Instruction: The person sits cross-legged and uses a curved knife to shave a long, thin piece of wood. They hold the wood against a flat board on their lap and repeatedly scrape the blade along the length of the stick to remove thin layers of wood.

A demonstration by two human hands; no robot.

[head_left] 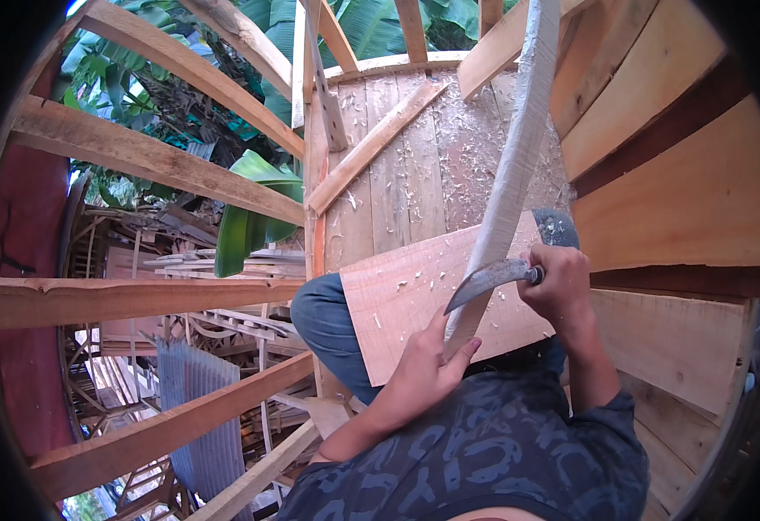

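Note:
A long, pale wooden strip (pixel 512 174) slants from my lap up past the far edge of the wooden floor. My left hand (pixel 432 369) is wrapped round its near end, with the thumb on one side and the fingers on the other. In my closed right hand (pixel 562 282) is the handle of a curved knife (pixel 486 280). The grey blade lies across the strip just beyond my left hand, its tip toward the left. Beneath them, a flat wooden board (pixel 402 300) rests over my legs, with a few shavings on it.
Wood shavings litter the plank floor (pixel 406 182) ahead, where a narrow batten (pixel 376 149) lies diagonally. Open framing beams (pixel 150 300) stand at the left, with stacked lumber and a corrugated sheet (pixel 199 417) beyond. Wide planks (pixel 684 187) wall the right side.

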